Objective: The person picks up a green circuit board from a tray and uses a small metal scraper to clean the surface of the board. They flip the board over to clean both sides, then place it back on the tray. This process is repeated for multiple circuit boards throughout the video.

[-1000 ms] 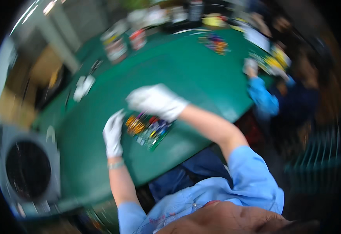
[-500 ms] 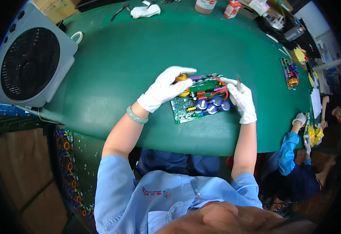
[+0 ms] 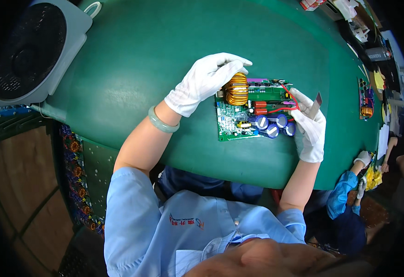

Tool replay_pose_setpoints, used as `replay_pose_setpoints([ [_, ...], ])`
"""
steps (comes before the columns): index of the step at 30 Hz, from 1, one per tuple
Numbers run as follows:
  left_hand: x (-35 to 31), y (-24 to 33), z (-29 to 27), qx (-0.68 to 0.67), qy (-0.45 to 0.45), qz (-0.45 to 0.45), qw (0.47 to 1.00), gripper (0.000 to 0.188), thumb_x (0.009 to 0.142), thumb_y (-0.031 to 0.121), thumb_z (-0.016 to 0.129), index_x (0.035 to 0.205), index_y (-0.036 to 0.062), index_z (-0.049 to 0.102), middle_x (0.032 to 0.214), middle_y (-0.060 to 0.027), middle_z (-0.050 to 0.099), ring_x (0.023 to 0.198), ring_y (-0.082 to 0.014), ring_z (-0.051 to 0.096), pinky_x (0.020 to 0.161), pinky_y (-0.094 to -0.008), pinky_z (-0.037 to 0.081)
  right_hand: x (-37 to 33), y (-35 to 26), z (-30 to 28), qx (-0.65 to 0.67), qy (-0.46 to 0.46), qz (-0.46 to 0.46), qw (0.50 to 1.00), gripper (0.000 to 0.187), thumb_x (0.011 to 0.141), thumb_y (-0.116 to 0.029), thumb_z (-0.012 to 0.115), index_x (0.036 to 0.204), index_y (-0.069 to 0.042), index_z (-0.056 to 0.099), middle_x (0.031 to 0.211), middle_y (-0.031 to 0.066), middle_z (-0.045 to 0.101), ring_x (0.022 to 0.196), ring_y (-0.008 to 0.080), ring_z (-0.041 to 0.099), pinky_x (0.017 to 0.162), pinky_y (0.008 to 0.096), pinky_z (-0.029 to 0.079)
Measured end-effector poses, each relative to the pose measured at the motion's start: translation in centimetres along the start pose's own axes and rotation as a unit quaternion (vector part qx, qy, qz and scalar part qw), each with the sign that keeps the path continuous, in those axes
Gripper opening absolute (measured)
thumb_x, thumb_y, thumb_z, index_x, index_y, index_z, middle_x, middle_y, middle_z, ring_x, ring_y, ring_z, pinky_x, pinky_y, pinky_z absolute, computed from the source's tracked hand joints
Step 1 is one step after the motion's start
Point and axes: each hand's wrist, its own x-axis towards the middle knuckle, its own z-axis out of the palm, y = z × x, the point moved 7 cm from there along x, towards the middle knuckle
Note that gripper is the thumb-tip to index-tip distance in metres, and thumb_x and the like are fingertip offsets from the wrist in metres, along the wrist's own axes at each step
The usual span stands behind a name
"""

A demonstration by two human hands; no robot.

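A green circuit board [image 3: 232, 134] lies on the table before me, carrying a copper-wound coil [image 3: 237, 90], blue round capacitors [image 3: 272, 130], dark red blocks [image 3: 260, 107] and red wires [image 3: 296, 98]. My left hand [image 3: 206, 83], in a white glove, curves round the coil's upper left, thumb and fingers against it; part of its grip is hidden. At the board's right edge, my gloved right hand [image 3: 310, 127] is closed on a thin flat metal blade [image 3: 317, 102] that sticks up past the fingers. Its fingertips are beside the red wires.
A grey fan [image 3: 31, 51] stands at the left on the green table [image 3: 155, 55]. Another circuit board [image 3: 366, 99] lies to the right, near boxes and papers. Farther right, a co-worker's gloved hands [image 3: 362, 159] are beside yellow material [image 3: 373, 177]. Boards fill a rack [image 3: 75, 171] below left.
The view has shifted, so the board appears farther right. The coil stands out more from under my left hand. The blade in my right hand shows more plainly.
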Motion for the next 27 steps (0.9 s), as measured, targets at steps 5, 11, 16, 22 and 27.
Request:
replay_pose_setpoints([
  [5,-0.2,0.4,-0.1,0.017,0.0,-0.011,1.0,0.036,0.106,0.028,0.051,0.122,-0.0023,0.064,0.111,-0.012,0.072,0.102,-0.014,0.066,0.081,-0.024,0.051,0.6,0.9,-1.3,0.042,0.023,0.016,0.999,0.058,0.086,-0.008,0.073,0.136,0.013,0.052,0.102,0.0133,0.074,0.049,-0.0013,0.031,0.044,0.0187,0.019],
  [11,-0.3,-0.4,-0.1,-0.032,0.032,-0.026,0.999,0.035,0.102,0.031,0.058,0.116,0.002,0.07,0.102,-0.0092,0.074,0.094,-0.013,0.066,0.084,-0.027,0.053,0.7,0.8,-1.3,0.025,0.048,0.017,0.998,0.056,0.088,-0.005,0.07,0.137,0.014,0.05,0.102,0.0143,0.074,0.049,-0.0003,0.032,0.044,0.018,0.02],
  [16,-0.2,-0.5,-0.1,-0.026,0.03,-0.017,0.999,0.034,0.101,0.031,0.059,0.115,0.0022,0.071,0.103,-0.0093,0.073,0.094,-0.0128,0.066,0.085,-0.0272,0.052,0.7,2.0,-1.2,0.141,0.033,0.014,0.989,0.057,0.089,-0.004,0.068,0.138,0.014,0.047,0.103,0.0171,0.074,0.048,0.0013,0.034,0.044,0.0173,0.024],
  [22,-0.4,-0.2,0.2,-0.006,-0.005,-0.038,0.999,0.032,0.104,0.023,0.055,0.123,-0.0011,0.064,0.113,-0.0128,0.071,0.106,-0.0151,0.065,0.088,-0.026,0.052,0.6,2.1,-1.3,0.122,0.027,0.022,0.992,0.058,0.09,-0.004,0.065,0.141,0.014,0.043,0.106,0.0197,0.073,0.046,0.0015,0.035,0.042,0.0167,0.025],
  [27,-0.4,-0.2,0.1,-0.008,-0.007,-0.03,0.999,0.031,0.104,0.022,0.054,0.123,-0.0014,0.064,0.114,-0.0129,0.071,0.106,-0.0149,0.065,0.089,-0.0262,0.051,0.3,1.8,-0.4,0.22,-0.03,0.042,0.974,0.064,0.089,-0.003,0.064,0.145,0.013,0.037,0.106,0.0212,0.072,0.044,0.0007,0.034,0.04,0.0168,0.024],
])
